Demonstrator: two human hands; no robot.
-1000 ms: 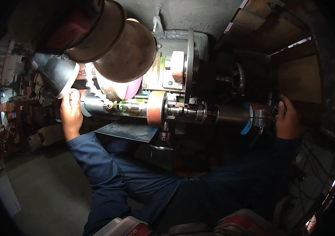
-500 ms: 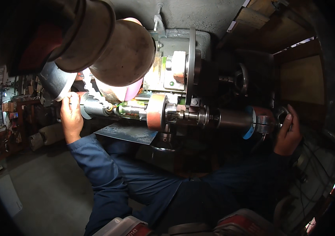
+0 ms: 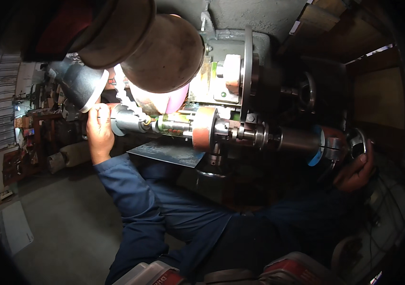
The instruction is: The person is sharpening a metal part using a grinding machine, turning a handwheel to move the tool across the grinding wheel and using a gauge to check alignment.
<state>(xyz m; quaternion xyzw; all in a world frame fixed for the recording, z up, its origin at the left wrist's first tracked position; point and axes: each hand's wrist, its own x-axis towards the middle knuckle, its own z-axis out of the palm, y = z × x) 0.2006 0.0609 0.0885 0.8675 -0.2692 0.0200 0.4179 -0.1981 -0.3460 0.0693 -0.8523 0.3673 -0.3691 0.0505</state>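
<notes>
My left hand (image 3: 100, 135) is at the left end of a grey metal cylinder (image 3: 132, 121) on a lathe-like machine. Its fingers are curled, their grip partly hidden beneath a dark lamp shade (image 3: 81, 83). At the far right, my right hand (image 3: 358, 172) has its fingers closed around the lower rim of a small metal handwheel (image 3: 357, 143). Between the hands run a bright shaft section (image 3: 176, 124), a reddish-brown collar (image 3: 204, 128) and a dark steel sleeve (image 3: 299, 142). A white segmented hose (image 3: 125, 97) ends just above the shaft.
A large dark rounded housing (image 3: 167, 54) overhangs the machine at the upper left. A flat metal plate (image 3: 167, 153) juts toward me below the shaft. Another handwheel (image 3: 213, 171) sits under the collar, and one more (image 3: 308, 92) stands farther back. Cables (image 3: 392, 204) hang at the right.
The whole view has shifted, so the machine appears slightly farther right and higher. My right hand has moved down around the handwheel's rim, toward me. My left hand keeps its place on the machine.
</notes>
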